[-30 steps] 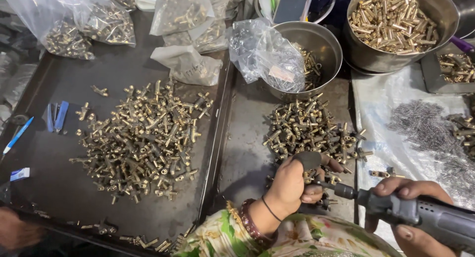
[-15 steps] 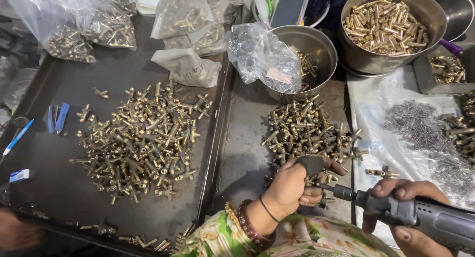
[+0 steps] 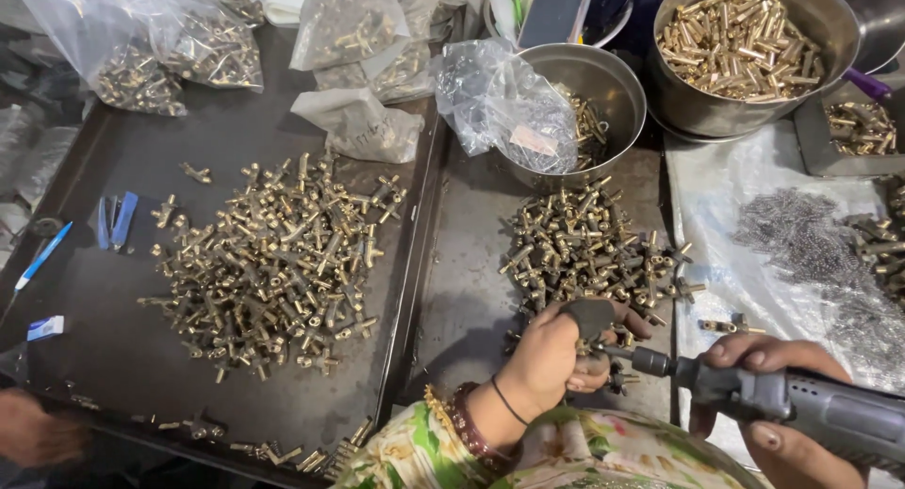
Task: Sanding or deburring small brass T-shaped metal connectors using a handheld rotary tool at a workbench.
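While my left hand (image 3: 556,352) pinches a brass fitting (image 3: 617,376) and my right hand (image 3: 768,399) grips the grey driver (image 3: 782,404), I judge both tray (image 3: 429,216) piles unfinished.

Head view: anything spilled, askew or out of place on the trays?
Mostly orderly heaps. A few brass fittings lie strewn along the left tray's near rim, apart from the main pile, and a blue pen lies slantwise near its left edge.

1. The left hand (image 3: 551,357) is wearing a thin black band and a dark red beaded bangle edged in gold at the wrist.
2. A floral sleeve (image 3: 424,451) in green, pink and cream is covering the forearm.
3. The right hand (image 3: 768,395) is showing bare.
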